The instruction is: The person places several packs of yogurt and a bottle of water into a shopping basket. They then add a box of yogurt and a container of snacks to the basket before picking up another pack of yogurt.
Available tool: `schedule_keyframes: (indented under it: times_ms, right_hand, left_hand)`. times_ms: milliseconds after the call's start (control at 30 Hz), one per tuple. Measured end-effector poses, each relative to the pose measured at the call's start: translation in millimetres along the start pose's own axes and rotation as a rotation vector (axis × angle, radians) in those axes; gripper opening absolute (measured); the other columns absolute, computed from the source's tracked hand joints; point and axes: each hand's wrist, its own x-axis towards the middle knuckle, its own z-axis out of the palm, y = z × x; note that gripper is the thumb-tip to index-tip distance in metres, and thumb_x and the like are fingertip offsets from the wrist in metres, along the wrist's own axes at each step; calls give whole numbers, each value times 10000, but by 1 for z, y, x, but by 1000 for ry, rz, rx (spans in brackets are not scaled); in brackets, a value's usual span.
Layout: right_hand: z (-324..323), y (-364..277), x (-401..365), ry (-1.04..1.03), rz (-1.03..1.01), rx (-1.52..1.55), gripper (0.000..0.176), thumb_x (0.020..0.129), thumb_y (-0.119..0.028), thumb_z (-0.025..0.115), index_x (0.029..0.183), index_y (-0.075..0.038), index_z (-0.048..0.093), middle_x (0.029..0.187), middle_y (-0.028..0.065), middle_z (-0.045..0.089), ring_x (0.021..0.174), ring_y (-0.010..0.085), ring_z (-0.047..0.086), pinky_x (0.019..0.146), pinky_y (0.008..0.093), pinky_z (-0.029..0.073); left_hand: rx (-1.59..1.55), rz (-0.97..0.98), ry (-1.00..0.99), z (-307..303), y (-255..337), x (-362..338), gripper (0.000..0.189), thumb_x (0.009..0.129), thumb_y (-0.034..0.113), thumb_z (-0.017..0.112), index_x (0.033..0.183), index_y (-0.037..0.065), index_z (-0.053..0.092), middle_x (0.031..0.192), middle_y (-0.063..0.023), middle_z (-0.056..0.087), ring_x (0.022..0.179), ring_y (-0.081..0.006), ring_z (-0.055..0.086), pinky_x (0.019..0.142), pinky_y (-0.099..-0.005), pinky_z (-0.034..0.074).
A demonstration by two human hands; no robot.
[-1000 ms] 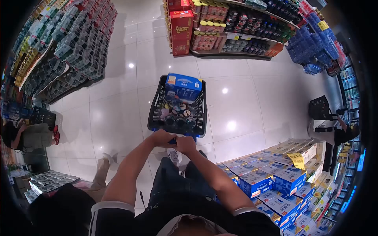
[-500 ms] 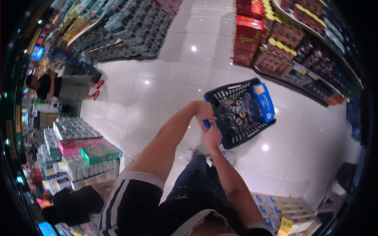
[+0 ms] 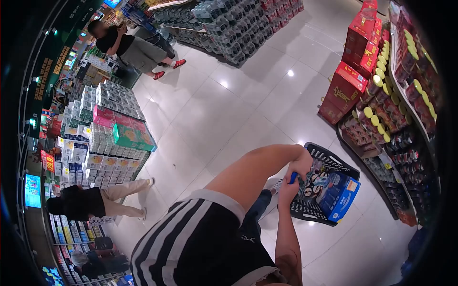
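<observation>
A black shopping basket (image 3: 315, 217) with a blue handle (image 3: 292, 178) is in front of me, right of centre. My left hand (image 3: 301, 162) is wrapped round the upper part of the handle. My right hand (image 3: 287, 189) grips it just below, close to the left hand. Inside the basket lie several round-topped containers (image 3: 312, 183) and a large blue package (image 3: 341, 195), which leans at the far side. The labels are too small to read.
Red boxes (image 3: 342, 90) and curved shelves of yellow-lidded jars (image 3: 377, 119) stand at the right. Bottle stacks (image 3: 234, 28) are at the top, with cartons (image 3: 119, 164) at the left. A person in red shoes (image 3: 143, 52) and another in light trousers (image 3: 90, 202) are at the left.
The view has turned; the basket and both hands now appear further right and lower. The red boxes look closer. The person in light trousers shows more fully. Both hands still hold the handle.
</observation>
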Motion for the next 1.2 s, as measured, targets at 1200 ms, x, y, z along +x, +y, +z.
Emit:
schedule_keyframes:
  times_ms: [1200]
  right_hand:
    - [-408, 74, 117, -69, 435, 64, 371, 707, -315, 629, 958, -66, 515, 692, 124, 606, 668, 304, 606, 641, 392, 474]
  left_hand:
    - [-407, -241, -238, -57, -340, 529, 633, 712, 448, 653, 1146, 33, 454, 1003, -168, 532, 948, -289, 538, 771, -367, 442]
